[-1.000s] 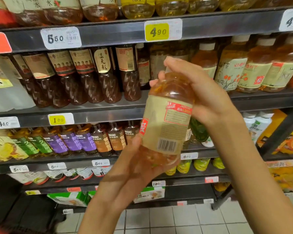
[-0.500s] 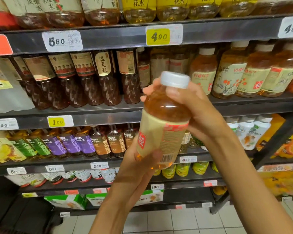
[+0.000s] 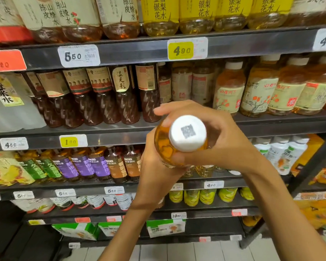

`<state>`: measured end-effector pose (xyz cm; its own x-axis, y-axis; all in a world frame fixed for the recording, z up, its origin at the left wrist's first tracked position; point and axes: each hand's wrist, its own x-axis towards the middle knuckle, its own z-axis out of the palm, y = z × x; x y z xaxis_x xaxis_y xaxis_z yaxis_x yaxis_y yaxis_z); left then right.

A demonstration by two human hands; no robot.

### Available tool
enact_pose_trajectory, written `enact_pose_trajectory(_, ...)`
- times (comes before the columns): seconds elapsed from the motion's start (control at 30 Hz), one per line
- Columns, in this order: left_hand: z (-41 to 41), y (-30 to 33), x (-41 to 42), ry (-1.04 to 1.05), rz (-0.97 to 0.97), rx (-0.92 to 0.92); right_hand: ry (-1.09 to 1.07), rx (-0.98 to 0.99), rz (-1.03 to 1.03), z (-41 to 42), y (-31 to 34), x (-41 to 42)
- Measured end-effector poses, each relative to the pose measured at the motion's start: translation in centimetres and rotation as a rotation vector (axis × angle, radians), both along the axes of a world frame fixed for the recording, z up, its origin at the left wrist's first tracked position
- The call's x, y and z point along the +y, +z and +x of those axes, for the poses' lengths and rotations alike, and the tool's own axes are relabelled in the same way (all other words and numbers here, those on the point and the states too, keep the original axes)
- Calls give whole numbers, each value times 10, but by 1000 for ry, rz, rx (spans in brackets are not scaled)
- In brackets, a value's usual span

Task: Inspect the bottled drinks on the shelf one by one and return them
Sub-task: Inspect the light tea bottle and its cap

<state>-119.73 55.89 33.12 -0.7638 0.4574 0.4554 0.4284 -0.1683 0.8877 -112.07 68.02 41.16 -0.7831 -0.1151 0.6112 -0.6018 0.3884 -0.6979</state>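
Since half a second ago the amber plastic drink bottle (image 3: 165, 147) has tipped toward the camera, so its white screw cap (image 3: 187, 133) is now facing the lens where the pale label was showing before. A grey square code is sitting on the cap, too blurred to read. The label and the whole lower body of the bottle are now lying hidden behind the cap and the hands.

The right hand (image 3: 222, 140) is curling round the bottle's shoulder from the right, fingers arching over the top and thumb pressing below the cap. The left hand (image 3: 154, 172) is cupping the bottle from beneath and the left; its fingertips are lying out of sight behind the bottle, so how far they are wrapping cannot be told. The bottle is being held in the air in front of the dark metal shelf (image 3: 120, 51), level with the second and third tiers and touching none of them.

Behind, rows of dark brown tea bottles (image 3: 105, 95) and pale-labelled amber bottles (image 3: 256, 91) are standing on the second tier. The top row is being cut off by the frame edge, and several price tags, the yellow price tag (image 3: 181, 50) aside, are smearing into illegibility.
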Motion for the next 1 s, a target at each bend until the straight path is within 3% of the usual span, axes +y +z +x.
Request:
enact_pose_trajectory(0.17,-13,8,-8,136,8,128,28,-42,51,6,-2,3)
enact_pose_trajectory(0.47,-10,2,-22,-227,-261,-25,44,-82,14,-7,3,5)
enact_pose_trajectory(0.6,-1,8,-23,-380,-326,-16,-3,-101,-189,-14,1,4)
enact_pose_trajectory(0.73,6,14,-19,-338,-192,-50,-170,-209,-569,-18,-1,0)
enact_pose_trajectory(0.83,11,19,-15,-349,-166,-112,-271,-303,-675,-21,4,-4)
enact_pose_trajectory(1.0,8,29,-24,-368,-225,-154,23,-367,-523,-20,16,20)
